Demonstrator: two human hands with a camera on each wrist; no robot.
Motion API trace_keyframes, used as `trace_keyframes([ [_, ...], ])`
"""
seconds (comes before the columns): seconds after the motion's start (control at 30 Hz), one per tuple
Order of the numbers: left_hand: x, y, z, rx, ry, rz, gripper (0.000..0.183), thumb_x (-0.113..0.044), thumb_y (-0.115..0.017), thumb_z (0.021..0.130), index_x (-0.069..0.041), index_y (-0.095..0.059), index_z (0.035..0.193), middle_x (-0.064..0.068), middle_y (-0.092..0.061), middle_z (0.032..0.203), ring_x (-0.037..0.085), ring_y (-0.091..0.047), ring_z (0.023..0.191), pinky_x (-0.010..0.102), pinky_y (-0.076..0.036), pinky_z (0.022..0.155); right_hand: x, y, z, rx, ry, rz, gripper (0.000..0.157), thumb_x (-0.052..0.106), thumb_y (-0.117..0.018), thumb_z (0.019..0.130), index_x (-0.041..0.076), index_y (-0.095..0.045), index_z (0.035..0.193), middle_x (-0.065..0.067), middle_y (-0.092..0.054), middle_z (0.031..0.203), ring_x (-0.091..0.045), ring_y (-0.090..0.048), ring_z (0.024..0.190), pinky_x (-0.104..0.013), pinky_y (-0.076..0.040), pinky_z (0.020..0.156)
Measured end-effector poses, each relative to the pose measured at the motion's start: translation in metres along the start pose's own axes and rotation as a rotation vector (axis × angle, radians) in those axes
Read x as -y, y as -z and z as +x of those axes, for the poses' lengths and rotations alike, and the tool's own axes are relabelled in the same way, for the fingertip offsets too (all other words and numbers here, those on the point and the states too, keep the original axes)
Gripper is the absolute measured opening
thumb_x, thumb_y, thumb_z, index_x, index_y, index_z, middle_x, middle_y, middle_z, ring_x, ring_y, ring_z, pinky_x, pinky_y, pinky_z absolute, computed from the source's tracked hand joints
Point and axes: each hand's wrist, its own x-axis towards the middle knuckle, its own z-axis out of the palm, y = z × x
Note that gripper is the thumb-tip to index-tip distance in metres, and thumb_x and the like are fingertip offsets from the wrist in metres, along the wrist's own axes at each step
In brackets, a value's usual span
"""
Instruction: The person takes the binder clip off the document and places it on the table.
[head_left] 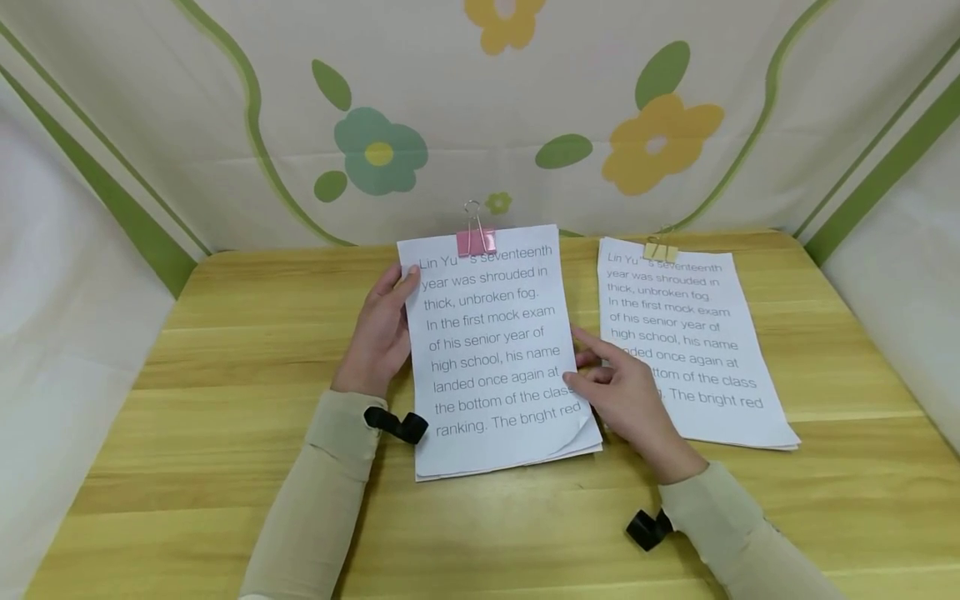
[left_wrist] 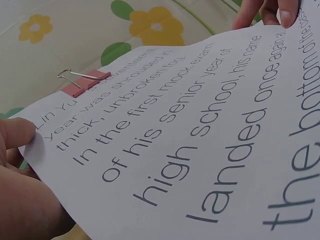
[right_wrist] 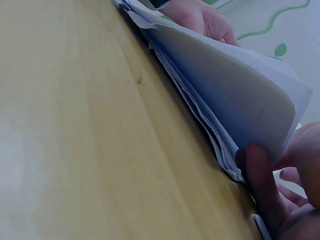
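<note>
A stack of printed sheets (head_left: pixel 491 342) is held together at the top by a pink binder clip (head_left: pixel 476 242). My left hand (head_left: pixel 378 333) grips its upper left edge, thumb on the printed face and fingers behind. At the right edge, my right hand (head_left: pixel 626 400) pinches the paper between thumb and fingers. In the right wrist view, upper sheets (right_wrist: pixel 225 85) bow away from lower sheets (right_wrist: pixel 195 115) near the table, with the right thumb (right_wrist: pixel 262 175) at their edge. The front sheet's lower right corner curls up.
A second printed stack (head_left: pixel 682 333) with a yellow binder clip (head_left: pixel 661 252) lies to the right, partly behind my right hand. Both rest on a wooden table (head_left: pixel 225 375). A flower-patterned cloth (head_left: pixel 465 108) hangs behind. Small black devices (head_left: pixel 397 425) sit at both wrists.
</note>
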Motion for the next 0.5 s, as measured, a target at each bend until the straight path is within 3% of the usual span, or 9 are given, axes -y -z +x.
trace_keyframes([
  [0.27,0.0009,-0.0004,0.0016,-0.017,0.016,0.010,0.040,-0.030,-0.055,0.113,-0.031,-0.060,0.153,-0.002,-0.068,0.143,0.016,-0.061,0.131,0.025,-0.051,0.104,0.0000,-0.0007,0.0012,0.018,0.023,-0.033,0.065,0.012,-0.078,0.098,0.030,-0.057,0.157,-0.014,-0.068,0.124,-0.018,-0.069,0.089,-0.021,-0.055,0.070],
  [0.5,0.0013,0.0007,0.0010,-0.011,0.009,-0.021,0.040,-0.029,-0.056,0.113,-0.029,-0.060,0.153,-0.001,-0.067,0.144,0.016,-0.061,0.132,0.026,-0.050,0.106,-0.0003,-0.0007,0.0016,0.026,0.029,-0.056,0.066,0.013,-0.079,0.097,0.030,-0.056,0.157,-0.014,-0.069,0.120,-0.015,-0.066,0.086,-0.020,-0.053,0.068],
])
